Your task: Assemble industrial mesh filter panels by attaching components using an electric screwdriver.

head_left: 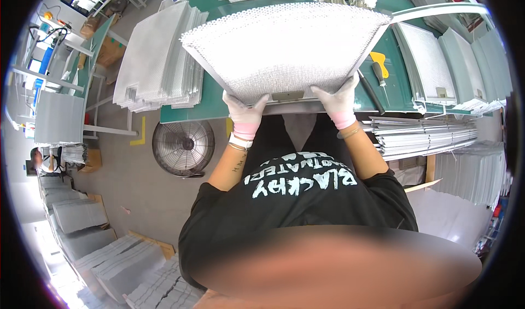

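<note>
A silvery mesh filter panel (284, 52) with a thin metal frame is tilted up before me over the green table. My left hand (244, 114), in a white glove with a pink cuff, grips its near left corner, thumb on the mesh face. The near right corner is in my right hand (337, 102), gloved the same way, thumb also on the face. The fingers of both hands are hidden behind the frame. A small tan label (288, 95) is on the near edge between them. Just right of my right hand lie a black-handled tool (373, 94) and a yellow scraper-like tool (379, 63).
Mesh sheets (150, 60) are stacked at the table's left end. Finished-looking framed panels (426, 63) stand at the right, with more metal frames (424, 136) below. A round floor fan (184, 145) is at my left. Another person (49, 160) sits far left.
</note>
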